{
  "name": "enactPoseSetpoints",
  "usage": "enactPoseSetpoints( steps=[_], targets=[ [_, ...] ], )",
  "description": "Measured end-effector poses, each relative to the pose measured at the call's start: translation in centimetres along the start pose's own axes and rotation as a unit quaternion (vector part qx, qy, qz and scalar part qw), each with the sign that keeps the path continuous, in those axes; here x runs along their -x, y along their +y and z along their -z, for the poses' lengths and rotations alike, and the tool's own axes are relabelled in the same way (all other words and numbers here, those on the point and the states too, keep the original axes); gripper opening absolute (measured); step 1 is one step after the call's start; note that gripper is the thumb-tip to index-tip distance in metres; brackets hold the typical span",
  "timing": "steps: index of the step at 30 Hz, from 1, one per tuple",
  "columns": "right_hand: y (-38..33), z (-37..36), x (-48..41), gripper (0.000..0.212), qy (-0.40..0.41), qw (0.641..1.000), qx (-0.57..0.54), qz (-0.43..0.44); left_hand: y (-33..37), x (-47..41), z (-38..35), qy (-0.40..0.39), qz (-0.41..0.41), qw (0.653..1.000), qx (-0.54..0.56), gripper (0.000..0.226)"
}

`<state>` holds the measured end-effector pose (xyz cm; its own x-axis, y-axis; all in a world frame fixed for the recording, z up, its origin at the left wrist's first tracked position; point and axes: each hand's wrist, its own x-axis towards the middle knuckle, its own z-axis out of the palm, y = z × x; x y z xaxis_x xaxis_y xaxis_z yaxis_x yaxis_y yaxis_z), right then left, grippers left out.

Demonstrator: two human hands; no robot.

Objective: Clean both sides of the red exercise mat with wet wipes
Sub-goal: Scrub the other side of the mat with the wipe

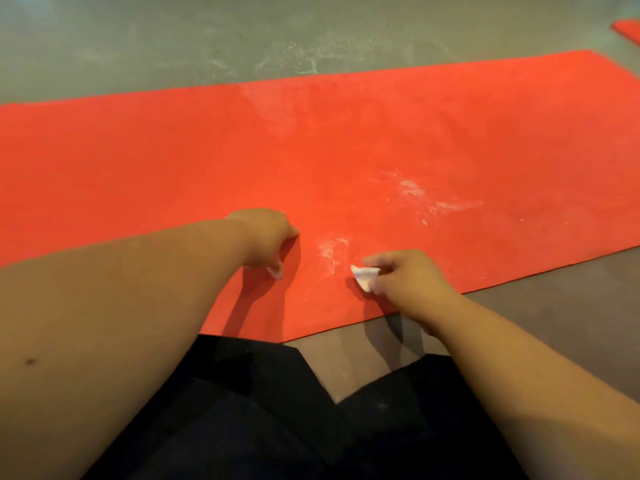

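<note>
The red mat (173,161) lies flat on a grey concrete floor (173,39), running across the view from left to right. White smears (415,192) mark its surface right of centre. A small crumpled white wipe (365,276) sits on the mat near its near edge, pinched between the thumb and fingers of the right hand (405,278). The left hand (266,237) rests on the mat just beside it, fingers curled under. A pale spot shows at its thumb tip, and whether this hand holds anything cannot be determined. Dark trousers (259,410) fill the foreground. Another red piece (628,32) shows at the top right corner.
</note>
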<state>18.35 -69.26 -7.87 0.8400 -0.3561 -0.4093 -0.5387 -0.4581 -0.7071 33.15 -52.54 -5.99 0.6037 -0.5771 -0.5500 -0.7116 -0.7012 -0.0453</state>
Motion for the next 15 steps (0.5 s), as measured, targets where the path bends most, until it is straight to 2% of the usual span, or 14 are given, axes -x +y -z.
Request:
enactPoseSetpoints(
  steps=[2,3,5,7,9,15],
  targets=[
    [-0.1,0.4,0.7,0.037,0.036,0.984,-0.166,-0.051,1.6,0.6,0.7,0.059,-0.025,0.99,0.127,0.05],
    [-0.3,0.5,0.9,0.032,0.034,0.97,-0.234,-0.063,2.6,0.9,1.3,0.077,-0.033,0.972,0.217,0.043],
    [-1.0,0.8,1.3,0.022,0.027,0.941,-0.331,-0.069,4.7,1.7,2.5,0.081,-0.057,0.915,0.391,0.032],
    [-1.2,1.1,1.4,0.016,0.025,0.921,-0.383,-0.073,6.2,2.5,3.1,0.073,-0.073,0.869,0.484,0.019],
    [-1.4,1.5,1.3,0.012,0.008,0.916,-0.395,-0.069,6.9,2.9,3.0,0.068,-0.065,0.851,0.517,0.016],
    [-2.2,1.1,-0.5,0.01,-0.02,0.95,-0.305,-0.067,5.2,1.9,1.3,0.085,0.002,0.826,0.558,0.008]
  ],
)
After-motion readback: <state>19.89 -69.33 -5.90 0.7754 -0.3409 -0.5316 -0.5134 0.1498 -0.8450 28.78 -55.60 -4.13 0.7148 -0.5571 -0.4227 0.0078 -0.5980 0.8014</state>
